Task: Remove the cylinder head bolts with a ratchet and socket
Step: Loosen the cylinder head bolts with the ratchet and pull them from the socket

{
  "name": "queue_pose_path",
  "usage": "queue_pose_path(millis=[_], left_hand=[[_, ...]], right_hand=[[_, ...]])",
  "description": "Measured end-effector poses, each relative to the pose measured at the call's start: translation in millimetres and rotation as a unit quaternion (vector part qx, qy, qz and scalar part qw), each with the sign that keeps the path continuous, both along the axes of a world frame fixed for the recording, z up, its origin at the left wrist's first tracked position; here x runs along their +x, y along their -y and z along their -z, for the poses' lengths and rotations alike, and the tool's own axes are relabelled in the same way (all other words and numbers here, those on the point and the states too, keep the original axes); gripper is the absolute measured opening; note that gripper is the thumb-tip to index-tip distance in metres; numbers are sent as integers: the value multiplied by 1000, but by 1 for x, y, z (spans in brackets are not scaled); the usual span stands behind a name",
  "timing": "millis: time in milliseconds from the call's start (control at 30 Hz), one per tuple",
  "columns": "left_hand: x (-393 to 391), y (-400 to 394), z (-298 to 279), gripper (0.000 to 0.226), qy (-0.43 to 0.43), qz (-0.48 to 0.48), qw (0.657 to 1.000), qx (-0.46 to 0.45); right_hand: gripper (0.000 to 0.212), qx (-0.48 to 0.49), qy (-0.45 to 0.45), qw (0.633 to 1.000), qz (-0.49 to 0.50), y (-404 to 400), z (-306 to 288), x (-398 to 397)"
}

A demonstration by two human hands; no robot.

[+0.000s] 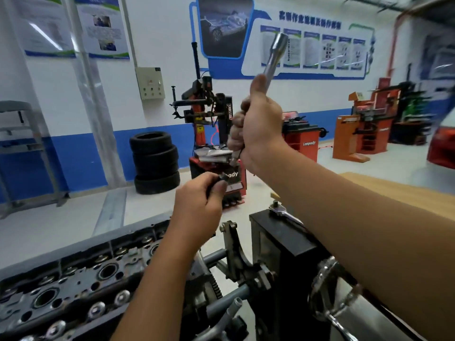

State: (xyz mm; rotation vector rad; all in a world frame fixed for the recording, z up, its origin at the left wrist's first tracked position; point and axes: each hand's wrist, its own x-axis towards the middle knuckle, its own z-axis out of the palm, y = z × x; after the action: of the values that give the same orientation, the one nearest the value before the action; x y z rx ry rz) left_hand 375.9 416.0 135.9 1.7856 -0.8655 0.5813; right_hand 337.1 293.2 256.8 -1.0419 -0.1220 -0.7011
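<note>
Right hand (262, 129) fisted round extension bar (274, 55), raised upright | left hand (199, 203) pinching small dark socket (219, 181) just below bar's lower end | cylinder head (73, 279) lower left, untouched | ratchet (283, 212) resting on black stand (283, 239) | advise: align square drive, seat socket fully before loading bolts.

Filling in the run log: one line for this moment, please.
right hand grips long silver extension bar, raised | left hand pinches small dark socket | grey cylinder head untouched
</note>
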Motion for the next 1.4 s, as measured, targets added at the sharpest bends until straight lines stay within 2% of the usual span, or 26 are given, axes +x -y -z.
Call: queue_pose_path(millis=[67,167,233,300,400,533,633,700,833,900,1000,1100,1200,1267,1333,1400], left_hand=[[-19,45,5,24,-63,49,997,-25],[-45,96,18,36,-150,114,982,-28],[-71,140,31,29,-227,178,957,-36],[-99,183,45,15,-265,227,936,-45],[-139,239,68,10,-309,270,911,-47],[-185,292,95,18,-349,276,895,-21],[-210,322,109,8,-382,299,874,41],[-223,341,117,10,-399,296,865,69],[-246,381,127,25,-411,239,879,31],[-253,403,133,24,-423,195,885,4],[-258,436,149,8,-398,145,905,40],[-272,463,168,31,-291,134,927,196],[-295,483,175,60,-143,98,928,329],[-307,493,175,53,-105,95,926,349],[-311,499,177,33,-106,101,933,328],[-311,502,178,24,-105,95,938,316]], right_hand=[[50,0,-42,998,41,62,-1,-23],[43,-99,-206,970,79,132,24,-61],[39,-165,-297,935,102,175,63,-96],[41,-166,-347,918,98,203,104,-133],[44,-94,-353,926,91,228,148,-180],[37,-67,-331,928,158,271,178,-235],[24,-77,-381,892,230,309,185,-269],[21,-69,-408,868,276,337,184,-288],[38,-48,-456,836,303,380,185,-312],[43,-43,-477,816,323,394,186,-322],[40,14,-483,801,354,413,191,-340],[40,64,-483,785,383,432,206,-360],[43,98,-494,777,378,446,229,-378],[44,129,-495,790,339,450,243,-386],[46,150,-497,797,309,452,253,-390],[47,157,-498,800,296,454,258,-392]])
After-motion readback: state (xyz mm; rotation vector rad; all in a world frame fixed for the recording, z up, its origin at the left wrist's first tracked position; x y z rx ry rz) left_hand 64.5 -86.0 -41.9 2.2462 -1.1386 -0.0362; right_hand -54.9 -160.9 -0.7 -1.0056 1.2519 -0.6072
